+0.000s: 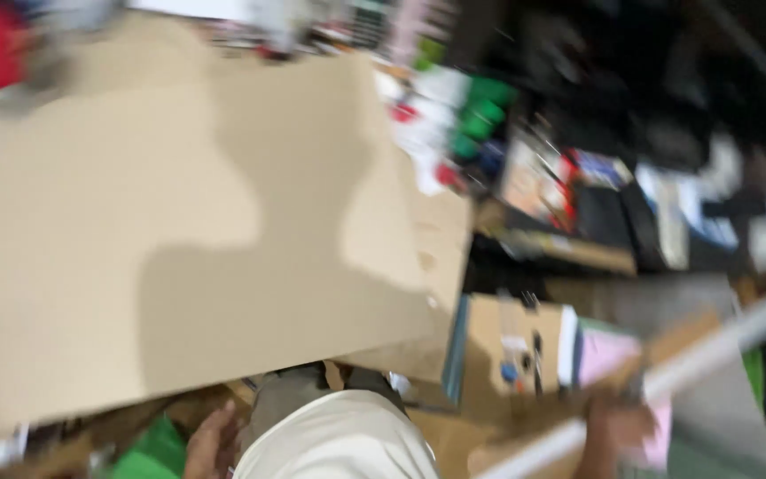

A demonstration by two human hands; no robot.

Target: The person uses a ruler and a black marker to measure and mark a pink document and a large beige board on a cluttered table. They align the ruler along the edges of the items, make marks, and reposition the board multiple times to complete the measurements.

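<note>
Right hand (618, 426): low right of view, fingers wrapped round a long white tube (667, 381); closed on it near its lower third. Blurry, so exact finger placement can't be told.
Left hand (210, 443): bottom edge, just left of the person's pale shirt (339, 439); seems to sit under or near the lower edge of the big cardboard sheet (179, 231). Spread or gripping — can't tell, too smeared.
Tube: runs diagonal from bottom centre up to right edge, over a pink sheet (609, 350) and a small cardboard box (511, 350).
Tube handling: prob. light and stiff, smooth and a bit slippery; long, so far end will swing. Hold nearer the middle for balance, w/ a full wrap, not fingertips.
Cardboard sheet: fills the left and centre, tilted, shadow across it. Prob. light but floppy and awkward at that width; edges are the place to hold, two hands wide apart.
Surface: cluttered floor or low bench, more cardboard pieces, something green (148, 452) at bottom left.
Room: crowded work/storage space; green containers (480, 111), printed packets, dark items up right. Dim at top right. All heavily motion-blurred.
</note>
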